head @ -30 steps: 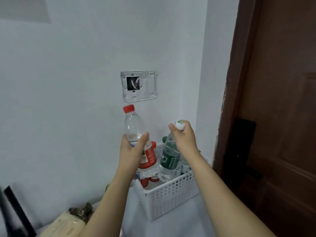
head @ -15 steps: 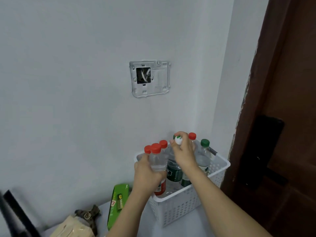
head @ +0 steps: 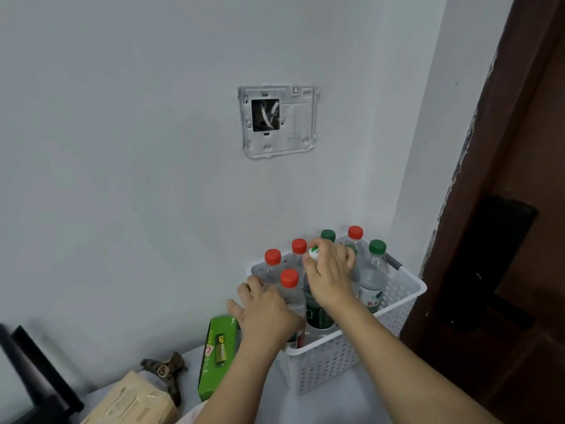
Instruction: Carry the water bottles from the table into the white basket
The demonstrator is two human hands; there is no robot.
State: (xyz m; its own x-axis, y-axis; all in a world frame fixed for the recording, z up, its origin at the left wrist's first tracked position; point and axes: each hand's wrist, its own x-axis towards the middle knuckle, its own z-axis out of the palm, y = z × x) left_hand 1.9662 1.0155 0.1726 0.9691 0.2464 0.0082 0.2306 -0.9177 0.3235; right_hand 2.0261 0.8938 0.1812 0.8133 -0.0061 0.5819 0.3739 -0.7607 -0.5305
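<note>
The white basket (head: 331, 362) stands on the table by the wall and holds several upright water bottles with red and green caps. My right hand (head: 331, 275) grips the neck of a green-label bottle (head: 318, 313) with a white cap, which stands inside the basket. Beside it is a red-cap bottle (head: 289, 278), also in the basket. My left hand (head: 263, 307) rests against its left side with the fingers spread apart and no grip around it.
A green battery pack (head: 218, 353) lies left of the basket, with a tan package (head: 137, 402) and a camouflage item (head: 166, 368) further left. A brown door (head: 519, 179) with a black handle (head: 489, 264) is close on the right. An open wall box (head: 278, 120) sits above.
Both hands came down from above the basket and set their bottles inside it. My left hand has loosened off the red-cap bottle; my right hand still holds the white-cap bottle.
</note>
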